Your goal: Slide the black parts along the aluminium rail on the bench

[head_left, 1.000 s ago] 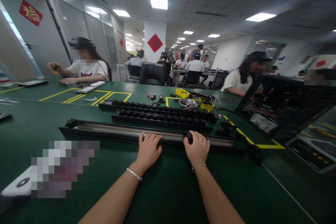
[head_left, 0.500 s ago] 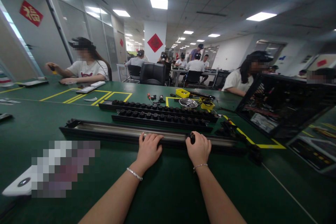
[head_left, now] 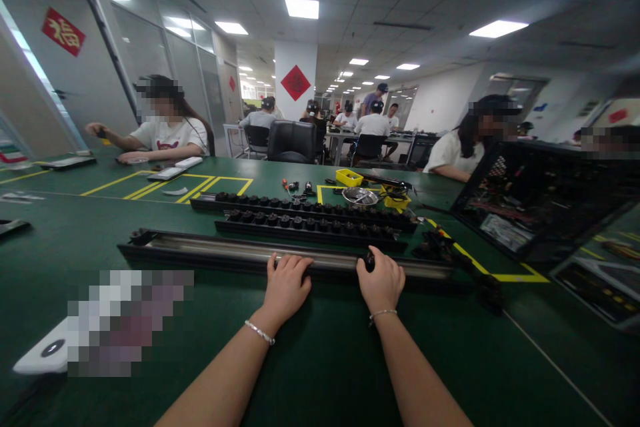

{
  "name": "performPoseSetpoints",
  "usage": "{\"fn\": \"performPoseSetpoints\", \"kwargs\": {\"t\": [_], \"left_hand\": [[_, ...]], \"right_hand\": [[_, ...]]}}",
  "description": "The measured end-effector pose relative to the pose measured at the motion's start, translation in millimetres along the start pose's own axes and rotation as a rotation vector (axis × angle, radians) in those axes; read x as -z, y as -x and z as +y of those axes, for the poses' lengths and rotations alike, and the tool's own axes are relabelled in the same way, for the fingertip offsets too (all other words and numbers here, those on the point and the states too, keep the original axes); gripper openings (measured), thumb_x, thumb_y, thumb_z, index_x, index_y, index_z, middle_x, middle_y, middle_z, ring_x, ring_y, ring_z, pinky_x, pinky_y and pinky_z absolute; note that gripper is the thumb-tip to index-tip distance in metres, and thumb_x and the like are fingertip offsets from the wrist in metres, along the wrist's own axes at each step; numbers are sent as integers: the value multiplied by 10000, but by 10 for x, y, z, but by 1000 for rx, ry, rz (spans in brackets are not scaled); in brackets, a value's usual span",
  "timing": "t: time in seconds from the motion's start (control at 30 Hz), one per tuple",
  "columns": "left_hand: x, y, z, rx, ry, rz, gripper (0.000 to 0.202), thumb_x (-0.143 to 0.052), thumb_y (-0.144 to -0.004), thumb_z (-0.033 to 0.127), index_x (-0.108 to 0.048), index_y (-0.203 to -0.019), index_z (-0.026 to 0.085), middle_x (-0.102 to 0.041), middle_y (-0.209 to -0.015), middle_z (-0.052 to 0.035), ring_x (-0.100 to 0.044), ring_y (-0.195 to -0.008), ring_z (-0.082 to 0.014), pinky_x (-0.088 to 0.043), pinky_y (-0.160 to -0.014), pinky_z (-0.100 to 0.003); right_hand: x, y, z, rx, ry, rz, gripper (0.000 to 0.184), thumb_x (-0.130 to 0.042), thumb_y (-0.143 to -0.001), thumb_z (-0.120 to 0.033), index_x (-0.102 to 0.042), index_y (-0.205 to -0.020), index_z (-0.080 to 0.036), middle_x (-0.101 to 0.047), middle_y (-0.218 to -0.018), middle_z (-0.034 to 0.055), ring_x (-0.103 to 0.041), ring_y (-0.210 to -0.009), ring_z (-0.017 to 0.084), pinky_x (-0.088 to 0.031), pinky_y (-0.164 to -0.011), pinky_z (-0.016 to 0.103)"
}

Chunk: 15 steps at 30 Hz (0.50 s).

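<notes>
A long black rail with a silver channel [head_left: 210,250] lies across the green table in front of me. My left hand [head_left: 286,285] rests on the rail's near edge, fingers curled over it. My right hand [head_left: 383,281] is closed round a small black round part [head_left: 369,259] held at the rail. Behind the rail lie two black strips [head_left: 310,223] carrying rows of the same black round parts.
A yellow tray [head_left: 348,177], a metal bowl [head_left: 359,196] and small tools sit farther back. An open black computer case [head_left: 530,203] stands at the right. A white device [head_left: 43,355] lies at the near left. Other people work at this table and beyond.
My right hand and the black part have shifted slightly right along the rail. The view has tipped a little; my left hand stays in place.
</notes>
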<state>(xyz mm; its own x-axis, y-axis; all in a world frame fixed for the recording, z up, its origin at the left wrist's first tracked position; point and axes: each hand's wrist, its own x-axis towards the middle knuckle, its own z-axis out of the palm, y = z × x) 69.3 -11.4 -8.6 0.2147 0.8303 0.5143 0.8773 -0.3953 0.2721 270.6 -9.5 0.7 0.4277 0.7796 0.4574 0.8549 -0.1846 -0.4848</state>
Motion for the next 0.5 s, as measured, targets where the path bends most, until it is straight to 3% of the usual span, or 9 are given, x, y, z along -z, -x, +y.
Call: {"fn": "performPoseSetpoints", "kwargs": {"t": [0.5], "left_hand": [[13, -3, 10, 0, 12, -15, 313, -515, -796, 234, -583, -1093, 310, -651, -1043, -3, -539, -1051, -215, -148, -1079, -522]], "right_hand": [[-11, -1, 22, 6, -10, 31, 469, -452, -790, -315, -535, -1220, -148, -601, -1194, 110, -441, -1171, 244, -212, -1021, 395]]}}
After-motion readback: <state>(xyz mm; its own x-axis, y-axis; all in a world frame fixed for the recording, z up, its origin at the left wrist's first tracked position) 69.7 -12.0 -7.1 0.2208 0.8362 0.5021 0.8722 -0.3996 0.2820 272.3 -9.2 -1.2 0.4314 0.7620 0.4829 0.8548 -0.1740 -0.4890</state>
